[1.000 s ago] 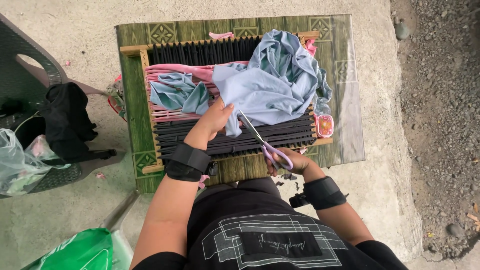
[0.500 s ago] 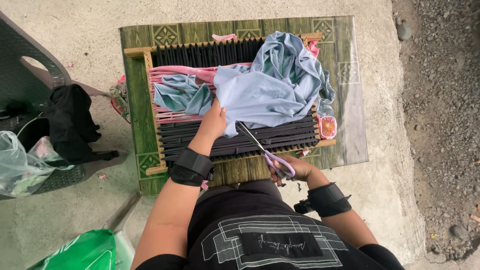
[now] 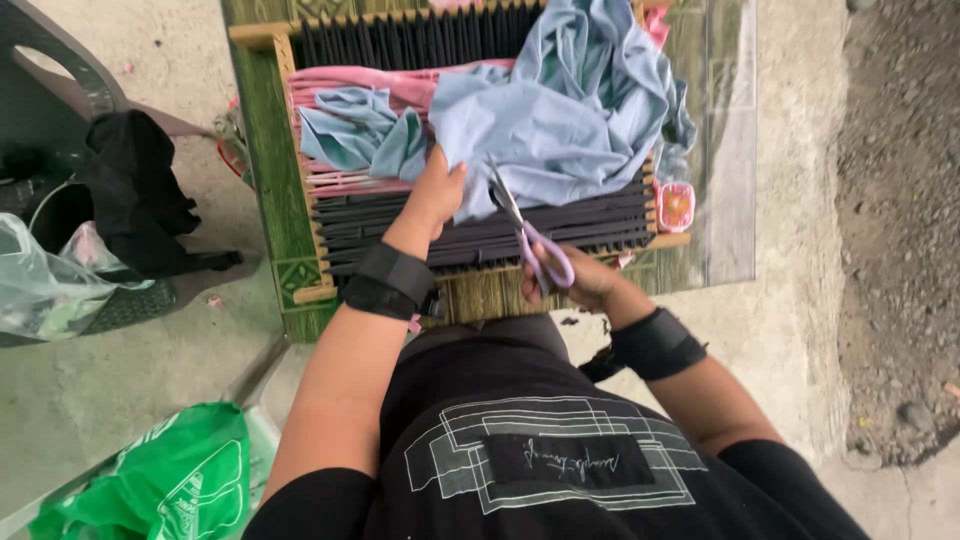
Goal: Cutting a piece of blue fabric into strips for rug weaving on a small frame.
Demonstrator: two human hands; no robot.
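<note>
A light blue cloth (image 3: 560, 120) lies bunched on a wooden weaving frame (image 3: 300, 180) strung with black strips and pink strips. My left hand (image 3: 435, 190) pinches the near edge of that cloth. My right hand (image 3: 580, 280) grips purple-handled scissors (image 3: 525, 230), whose blades are at the cloth's edge just right of my left hand. A smaller teal cloth piece (image 3: 360, 135) rests on the pink strips at the left. Both wrists wear black bands.
The frame sits on a green woven mat (image 3: 270, 200) over concrete. A small pink container (image 3: 677, 205) stands at the frame's right end. A dark chair with a black bag (image 3: 135, 195), a clear plastic bag (image 3: 40, 285) and a green plastic bag (image 3: 160, 485) are at my left.
The view has drawn closer to the frame. My left hand has shifted its hold along the cloth edge, and the scissors have moved up to the cloth.
</note>
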